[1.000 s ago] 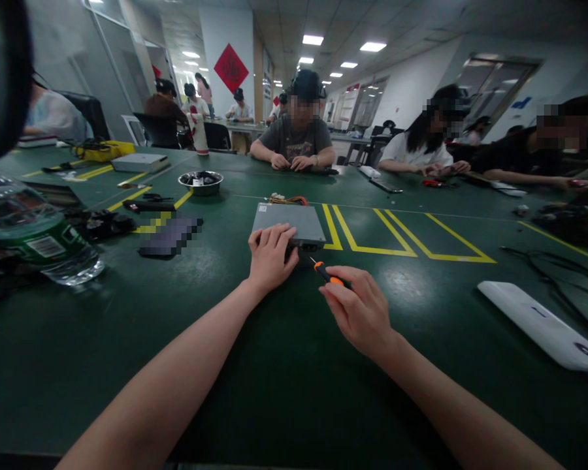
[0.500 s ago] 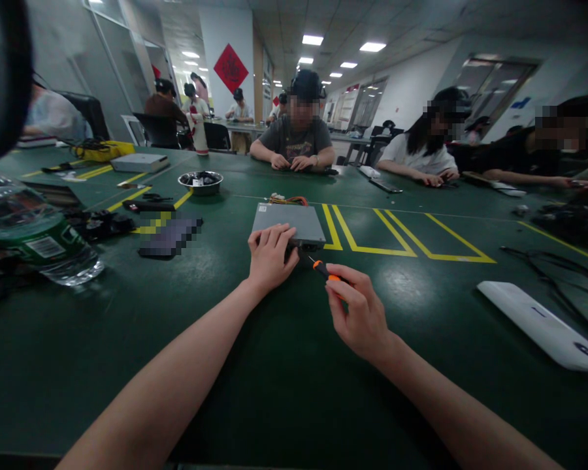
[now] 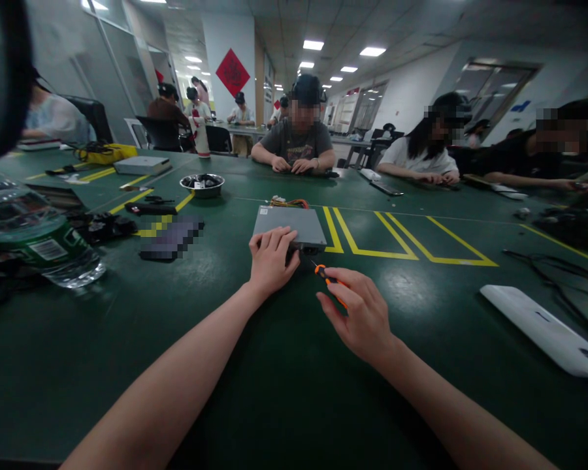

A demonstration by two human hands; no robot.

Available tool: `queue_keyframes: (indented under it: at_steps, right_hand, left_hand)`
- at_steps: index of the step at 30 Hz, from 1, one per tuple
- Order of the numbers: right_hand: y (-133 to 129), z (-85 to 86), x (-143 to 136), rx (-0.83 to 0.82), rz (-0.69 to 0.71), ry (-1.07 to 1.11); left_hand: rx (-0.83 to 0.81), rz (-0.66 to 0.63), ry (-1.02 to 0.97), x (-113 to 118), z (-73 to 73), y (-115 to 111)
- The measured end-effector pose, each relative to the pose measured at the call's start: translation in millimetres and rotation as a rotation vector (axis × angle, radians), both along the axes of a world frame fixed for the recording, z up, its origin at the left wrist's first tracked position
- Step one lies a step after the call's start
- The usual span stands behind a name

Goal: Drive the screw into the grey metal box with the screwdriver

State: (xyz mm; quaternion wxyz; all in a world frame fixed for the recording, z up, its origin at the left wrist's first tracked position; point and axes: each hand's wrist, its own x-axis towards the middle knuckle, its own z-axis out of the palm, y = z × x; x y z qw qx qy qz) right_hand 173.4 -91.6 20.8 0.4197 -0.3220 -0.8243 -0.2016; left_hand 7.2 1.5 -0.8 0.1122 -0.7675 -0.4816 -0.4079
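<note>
A flat grey metal box (image 3: 301, 224) with coloured wires at its back lies on the green table (image 3: 274, 391). My left hand (image 3: 273, 261) grips its near left part, fingers on the top and thumb at the front side. My right hand (image 3: 360, 307) holds an orange and black screwdriver (image 3: 326, 273) just right of the box's front. The screwdriver's thin shaft points up and left at the front face; whether its tip touches cannot be made out. My right thumb stands a little off the handle.
A water bottle (image 3: 39, 235), a dark phone (image 3: 171, 238) and a metal bowl (image 3: 202, 185) are on the left. A white device (image 3: 543, 329) and black cables (image 3: 549, 274) lie right. People sit across the table.
My right thumb has moved away from the screwdriver handle, and the handle has turned slightly in the fingers. My left hand keeps its place on the box. The view has shifted slightly.
</note>
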Motion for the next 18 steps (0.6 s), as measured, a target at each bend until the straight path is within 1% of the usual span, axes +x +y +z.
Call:
queue_keyframes:
  at_steps: [3, 7, 11, 13, 16, 18]
  right_hand:
    - [-1.6, 0.3, 0.0, 0.003, -0.005, -0.040]
    - [-2.6, -1.5, -0.7, -0.015, 0.021, 0.020]
    - [-2.8, 0.6, -1.6, -0.011, -0.030, -0.024]
    - [-3.2, 1.6, -2.6, -0.003, -0.025, -0.038]
    - [-3.5, 0.5, -3.9, -0.013, 0.014, 0.023]
    - [-3.4, -0.5, -3.6, -0.027, 0.009, 0.060]
  left_hand:
    - [-0.003, 0.002, 0.001, 0.0, -0.1, 0.1]
    - [-0.006, 0.008, 0.003, 0.2, 0.0, 0.2]
    - [-0.001, 0.007, 0.009, 0.2, -0.3, 0.5]
    - [0.007, 0.005, 0.006, 0.2, -0.6, 0.6]
    - [0.013, 0.003, 0.003, 0.3, -0.8, 0.6]
    - [0.008, 0.005, 0.001, 0.4, -0.5, 0.4]
